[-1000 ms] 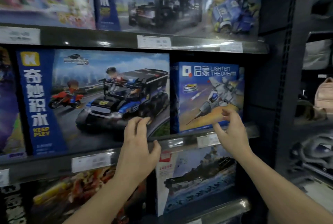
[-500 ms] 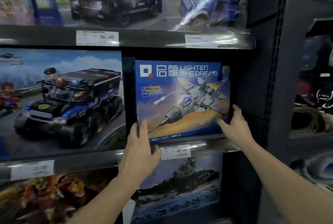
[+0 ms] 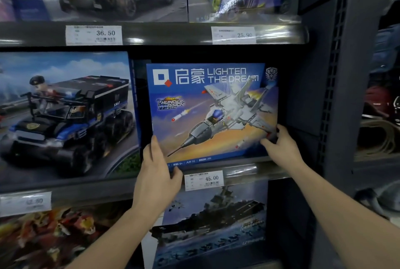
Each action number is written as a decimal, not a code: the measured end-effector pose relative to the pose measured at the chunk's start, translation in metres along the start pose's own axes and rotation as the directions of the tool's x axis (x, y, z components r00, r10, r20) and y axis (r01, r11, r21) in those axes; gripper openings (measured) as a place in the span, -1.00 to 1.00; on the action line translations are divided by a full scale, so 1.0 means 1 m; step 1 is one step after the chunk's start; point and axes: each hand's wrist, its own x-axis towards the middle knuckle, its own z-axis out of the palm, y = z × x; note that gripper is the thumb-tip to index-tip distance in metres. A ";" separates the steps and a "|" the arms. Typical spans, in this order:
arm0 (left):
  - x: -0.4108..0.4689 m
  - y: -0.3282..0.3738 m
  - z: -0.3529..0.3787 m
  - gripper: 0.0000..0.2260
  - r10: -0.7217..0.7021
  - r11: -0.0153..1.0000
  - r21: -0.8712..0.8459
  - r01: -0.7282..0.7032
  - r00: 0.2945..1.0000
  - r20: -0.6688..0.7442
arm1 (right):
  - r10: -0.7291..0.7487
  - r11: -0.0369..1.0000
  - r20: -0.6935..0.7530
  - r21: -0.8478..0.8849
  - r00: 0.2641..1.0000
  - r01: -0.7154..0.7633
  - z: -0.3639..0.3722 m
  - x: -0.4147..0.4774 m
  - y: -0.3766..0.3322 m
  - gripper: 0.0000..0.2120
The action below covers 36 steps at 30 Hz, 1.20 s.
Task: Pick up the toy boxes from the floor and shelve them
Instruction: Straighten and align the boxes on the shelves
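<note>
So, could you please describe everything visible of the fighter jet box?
The jet box is flat, glossy, blue, cardboard by its look, printed with a grey brick fighter jet, a missile and "Lighten the Dream". It stands upright, face out, on the middle shelf, right of the SWAT truck box, above the 45.00 price tag. The left hand grips its lower left corner, the right hand its lower right.

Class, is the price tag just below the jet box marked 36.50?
No, the price tag below the jet box reads 45.00; the 36.50 tag sits on the shelf above.
</note>
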 end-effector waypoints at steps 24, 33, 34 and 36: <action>0.000 0.000 -0.013 -0.23 -0.012 1.000 -0.007 0.012 1.000 0.013 | -0.076 0.994 -0.070 -0.078 0.995 0.070 -0.021 -0.033 0.008 -0.31; -0.008 0.002 -0.019 -0.22 -0.024 1.000 0.004 0.024 0.999 0.022 | -0.088 0.995 -0.061 -0.051 0.994 0.085 -0.027 -0.040 0.008 -0.34; -0.008 0.002 -0.019 -0.22 -0.025 1.000 0.002 0.025 0.999 0.024 | -0.088 0.995 -0.058 -0.046 0.994 0.085 -0.026 -0.041 0.008 -0.34; -0.009 0.002 -0.020 -0.22 -0.032 0.999 0.000 0.032 0.999 0.028 | -0.097 0.995 -0.052 -0.034 0.994 0.095 -0.026 -0.042 0.007 -0.35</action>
